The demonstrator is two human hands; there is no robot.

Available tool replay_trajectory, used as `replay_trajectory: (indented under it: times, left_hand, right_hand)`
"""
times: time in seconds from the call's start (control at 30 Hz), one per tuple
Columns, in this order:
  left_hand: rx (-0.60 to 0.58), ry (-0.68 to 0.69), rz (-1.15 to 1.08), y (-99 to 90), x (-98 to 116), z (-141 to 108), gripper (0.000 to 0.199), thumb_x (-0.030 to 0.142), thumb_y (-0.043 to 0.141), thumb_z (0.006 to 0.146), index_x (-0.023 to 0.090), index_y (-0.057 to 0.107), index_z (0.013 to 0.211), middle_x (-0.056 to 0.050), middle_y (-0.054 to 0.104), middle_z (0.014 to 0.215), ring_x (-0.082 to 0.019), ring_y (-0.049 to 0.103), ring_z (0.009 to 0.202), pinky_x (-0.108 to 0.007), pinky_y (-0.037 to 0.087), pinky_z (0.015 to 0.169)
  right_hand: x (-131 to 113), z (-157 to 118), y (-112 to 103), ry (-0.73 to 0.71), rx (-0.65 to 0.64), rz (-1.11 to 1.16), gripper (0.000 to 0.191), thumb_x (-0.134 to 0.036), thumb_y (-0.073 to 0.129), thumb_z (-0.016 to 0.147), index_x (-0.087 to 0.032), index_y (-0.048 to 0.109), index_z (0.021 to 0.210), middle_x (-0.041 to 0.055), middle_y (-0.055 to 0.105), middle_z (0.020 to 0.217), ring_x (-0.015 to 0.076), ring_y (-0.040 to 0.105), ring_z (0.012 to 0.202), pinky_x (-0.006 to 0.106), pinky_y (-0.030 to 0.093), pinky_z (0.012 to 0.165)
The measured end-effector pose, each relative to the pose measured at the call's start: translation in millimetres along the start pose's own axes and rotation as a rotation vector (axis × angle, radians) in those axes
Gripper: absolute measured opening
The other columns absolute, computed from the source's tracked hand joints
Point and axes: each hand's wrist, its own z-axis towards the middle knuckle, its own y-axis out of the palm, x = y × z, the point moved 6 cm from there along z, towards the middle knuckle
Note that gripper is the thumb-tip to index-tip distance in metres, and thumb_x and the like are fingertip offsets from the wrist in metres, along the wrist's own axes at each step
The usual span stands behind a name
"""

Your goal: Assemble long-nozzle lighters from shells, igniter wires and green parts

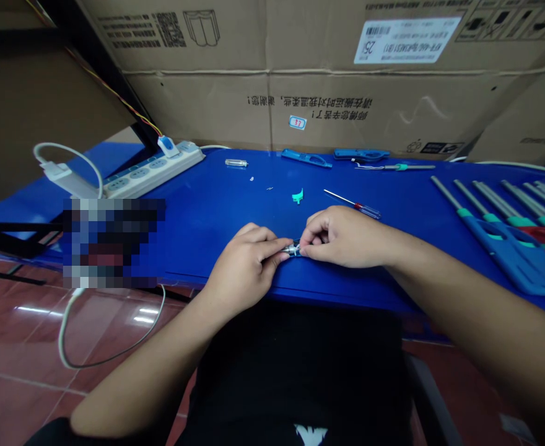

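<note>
While our left hand (242,266) and right hand (347,238) meet, we pinch a small metal part (292,249) between their fingertips over the blue table (217,210); it looks light, stiff and slippery, best held by its ends, a small screwdriver (353,204) lying just beyond.

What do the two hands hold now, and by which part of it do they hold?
The left hand and right hand pinch a small metal cylindrical part at its two ends with their fingertips. Its exact kind is too small to tell.
</note>
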Motion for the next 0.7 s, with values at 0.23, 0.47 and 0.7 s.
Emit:
replay_trajectory:
  times: [0.23, 0.47, 0.7]
  left_hand:
    - [-0.020, 0.012, -0.017, 0.7, 1.6, -0.1, 0.022, 0.018, 0.060, 0.095, 0.020, 0.075, 0.112, -0.005, 0.069, 0.090, -0.018, 0.056, 0.083, -0.035, 0.048, 0.078]
    - [-0.012, 0.011, -0.015, -0.6, 2.1, 0.3, 0.021, 0.018, 0.060, 0.094, 0.019, 0.075, 0.109, -0.006, 0.070, 0.089, -0.019, 0.058, 0.084, -0.035, 0.049, 0.078]
    - [-0.043, -0.017, -0.011, 1.1, 0.4, 0.7, 0.022, 0.020, 0.060, 0.095, 0.019, 0.074, 0.112, -0.006, 0.071, 0.094, -0.020, 0.058, 0.087, -0.036, 0.050, 0.080]
  right_hand:
    - [-0.1, 0.8, -0.3, 0.002, -0.021, -0.015, 0.013, -0.028, 0.065, 0.078, -0.021, 0.076, 0.078, 0.0000, 0.067, 0.073, 0.0123, 0.055, 0.063, 0.026, 0.038, 0.056]
    - [0.7, 2.0, 0.9, 0.034, -0.022, 0.001, 0.013, -0.030, 0.066, 0.078, -0.021, 0.077, 0.079, -0.0005, 0.067, 0.072, 0.0126, 0.055, 0.062, 0.026, 0.038, 0.057]
    - [-6.2, -3.5, -18.1, -0.127, 0.072, -0.162, 0.018, -0.032, 0.063, 0.084, -0.022, 0.078, 0.082, 0.0012, 0.070, 0.080, 0.0149, 0.060, 0.072, 0.029, 0.042, 0.066]
